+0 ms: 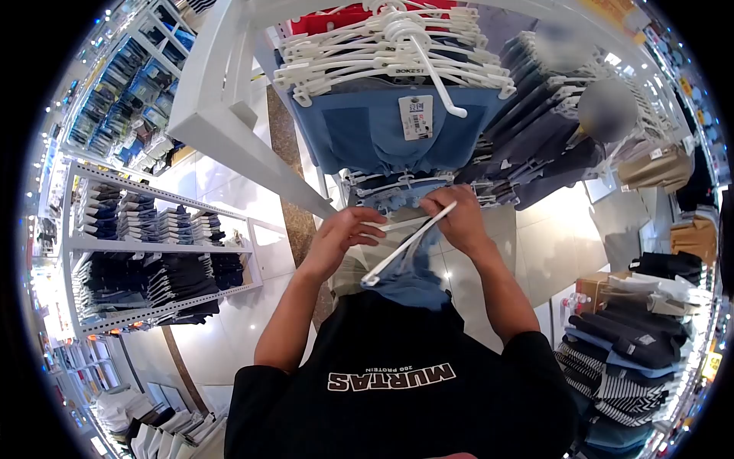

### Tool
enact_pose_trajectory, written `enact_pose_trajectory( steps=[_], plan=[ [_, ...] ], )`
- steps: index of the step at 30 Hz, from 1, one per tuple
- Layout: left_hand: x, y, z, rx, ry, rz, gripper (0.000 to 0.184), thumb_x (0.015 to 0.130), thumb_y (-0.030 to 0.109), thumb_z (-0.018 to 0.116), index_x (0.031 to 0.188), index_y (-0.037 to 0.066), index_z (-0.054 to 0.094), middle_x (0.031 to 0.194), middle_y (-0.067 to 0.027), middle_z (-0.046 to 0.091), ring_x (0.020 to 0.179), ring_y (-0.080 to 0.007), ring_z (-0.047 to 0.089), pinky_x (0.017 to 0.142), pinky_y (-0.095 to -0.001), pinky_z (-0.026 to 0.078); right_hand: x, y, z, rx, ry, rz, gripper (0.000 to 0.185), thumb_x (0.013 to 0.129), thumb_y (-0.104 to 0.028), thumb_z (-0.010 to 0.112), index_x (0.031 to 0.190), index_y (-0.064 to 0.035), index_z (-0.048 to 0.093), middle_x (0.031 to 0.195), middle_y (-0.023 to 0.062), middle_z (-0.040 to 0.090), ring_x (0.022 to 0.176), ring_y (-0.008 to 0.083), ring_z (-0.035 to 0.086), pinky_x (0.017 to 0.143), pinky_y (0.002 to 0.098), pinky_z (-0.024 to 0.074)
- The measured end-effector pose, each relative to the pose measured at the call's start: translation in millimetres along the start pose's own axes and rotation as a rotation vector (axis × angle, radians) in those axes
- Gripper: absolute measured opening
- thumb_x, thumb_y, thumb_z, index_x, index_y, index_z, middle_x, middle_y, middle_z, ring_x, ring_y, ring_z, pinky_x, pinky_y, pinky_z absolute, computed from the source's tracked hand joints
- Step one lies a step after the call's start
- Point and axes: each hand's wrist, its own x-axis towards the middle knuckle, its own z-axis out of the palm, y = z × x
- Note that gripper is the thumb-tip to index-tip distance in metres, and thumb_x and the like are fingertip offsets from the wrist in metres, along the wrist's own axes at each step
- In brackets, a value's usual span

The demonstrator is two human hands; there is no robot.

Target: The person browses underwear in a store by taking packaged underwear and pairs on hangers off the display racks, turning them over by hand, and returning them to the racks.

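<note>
A white plastic hanger [405, 249] slants in front of my chest, one end lower near my shirt. My right hand [457, 220] is closed around its upper end. My left hand [344, 236] has its fingers curled, with the fingertips at a thin white part that looks to belong to the hanger. Below the hanger hangs a blue garment [417, 284], bunched and partly blurred; how it is fastened is not clear. Just beyond my hands, blue shorts [375, 126] with a paper tag [416, 118] hang on a rack.
Several white clip hangers [397, 57] crowd a rail above the blue shorts, inside a white frame [222, 99]. Dark garments [527, 145] hang to the right. A shelf unit [160, 249] with stacked clothes stands left. Folded clothes [631, 344] are piled at lower right.
</note>
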Motion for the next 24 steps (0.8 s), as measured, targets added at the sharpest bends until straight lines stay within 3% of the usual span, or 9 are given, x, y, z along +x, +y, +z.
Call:
enact_pose_trajectory(
  steps=[5, 6, 9, 13, 14, 17, 18, 21, 24],
  plan=[
    [-5.2, 17.1, 26.0, 0.593, -0.191, -0.07, 0.039, 0.098, 0.03, 0.06, 0.126, 0.002, 0.058, 0.115, -0.0093, 0.065, 0.094, -0.0192, 0.065, 0.081, -0.0349, 0.052, 12.0, -11.3, 10.5, -0.126, -0.039, -0.043, 0.012, 0.082, -0.019, 0.072, 0.083, -0.0125, 0.062, 0.075, 0.006, 0.068, 0.072, 0.0299, 0.064, 0.072, 0.0408, 0.042],
    [-3.3, 13.6, 24.3, 0.724, -0.174, -0.117, 0.031, 0.096, 0.024, 0.062, 0.119, 0.004, 0.063, 0.101, -0.0119, 0.068, 0.084, -0.0245, 0.067, 0.075, -0.0368, 0.051, 14.5, -11.9, 10.9, -0.157, -0.053, -0.038, 0.013, 0.081, -0.02, 0.072, 0.084, -0.0128, 0.062, 0.073, 0.0059, 0.068, 0.071, 0.03, 0.064, 0.072, 0.0403, 0.0421],
    [-1.3, 1.8, 23.3, 1.109, 0.041, 0.154, 0.021, 0.093, 0.017, 0.064, 0.109, 0.003, 0.068, 0.092, -0.0171, 0.069, 0.082, -0.0315, 0.067, 0.073, -0.038, 0.05, 19.1, -13.7, 7.5, -0.166, -0.13, 0.032, 0.019, 0.078, -0.02, 0.076, 0.092, -0.0125, 0.065, 0.078, 0.0072, 0.067, 0.077, 0.0299, 0.063, 0.075, 0.0401, 0.0431],
    [-4.1, -2.7, 23.3, 0.951, 0.14, 0.17, 0.017, 0.092, 0.013, 0.063, 0.103, 0.002, 0.068, 0.092, -0.0196, 0.066, 0.082, -0.04, 0.063, 0.072, -0.0415, 0.05, 25.1, -18.3, -3.3, -0.121, -0.037, -0.057, 0.033, 0.07, -0.013, 0.08, 0.101, -0.0114, 0.068, 0.099, 0.0096, 0.065, 0.095, 0.0305, 0.06, 0.081, 0.0415, 0.0444],
    [-5.7, -4.9, 22.8, 0.901, 0.118, 0.152, 0.016, 0.093, 0.013, 0.063, 0.103, 0.001, 0.069, 0.09, -0.019, 0.066, 0.082, -0.0357, 0.065, 0.073, -0.0393, 0.05, 24.3, -19.5, -6.8, -0.044, -0.088, 0.002, 0.046, 0.066, -0.009, 0.082, 0.11, -0.0116, 0.068, 0.119, 0.0112, 0.059, 0.113, 0.0327, 0.055, 0.093, 0.042, 0.0447],
    [-10.7, -10.7, 18.2, 0.75, 0.113, 0.104, 0.018, 0.095, 0.013, 0.062, 0.105, 0.0, 0.069, 0.09, -0.0156, 0.068, 0.081, -0.0249, 0.066, 0.075, -0.0342, 0.049, 22.6, -35.3, -19.0, -0.065, 0.154, -0.088, 0.059, 0.064, -0.008, 0.082, 0.12, -0.0132, 0.064, 0.125, 0.0121, 0.057, 0.124, 0.0355, 0.05, 0.102, 0.0454, 0.0427],
    [-12.2, -6.5, 18.5, 0.693, 0.116, 0.015, 0.02, 0.097, 0.014, 0.061, 0.106, -0.002, 0.068, 0.092, -0.0094, 0.07, 0.083, -0.0146, 0.061, 0.077, -0.0297, 0.048, 18.1, -39.0, -24.7, -0.072, 0.194, -0.056, 0.06, 0.067, -0.008, 0.082, 0.124, -0.0115, 0.062, 0.129, 0.0132, 0.056, 0.129, 0.0364, 0.048, 0.107, 0.0444, 0.0402],
    [-17.1, -16.2, 9.7, 0.572, 0.142, 0.005, 0.021, 0.098, 0.014, 0.06, 0.108, -0.002, 0.067, 0.096, -0.0048, 0.069, 0.085, -0.0102, 0.059, 0.078, -0.0266, 0.047, 2.1, -19.8, -20.0, 0.134, 0.477, 0.072, 0.058, 0.071, -0.009, 0.082, 0.124, -0.0071, 0.061, 0.13, 0.0146, 0.056, 0.127, 0.0332, 0.051, 0.105, 0.0409, 0.0415],
    [-23.1, -16.4, 8.4, 0.319, 0.12, -0.046, 0.021, 0.098, 0.015, 0.061, 0.108, -0.002, 0.067, 0.096, -0.0025, 0.068, 0.087, -0.0088, 0.058, 0.08, -0.0249, 0.047, -26.4, 40.1, 14.3, 0.614, 0.57, 0.409, 0.052, 0.083, -0.017, 0.079, 0.128, -0.0015, 0.057, 0.134, 0.0131, 0.054, 0.122, 0.0278, 0.054, 0.102, 0.0368, 0.0421]
  ],
)
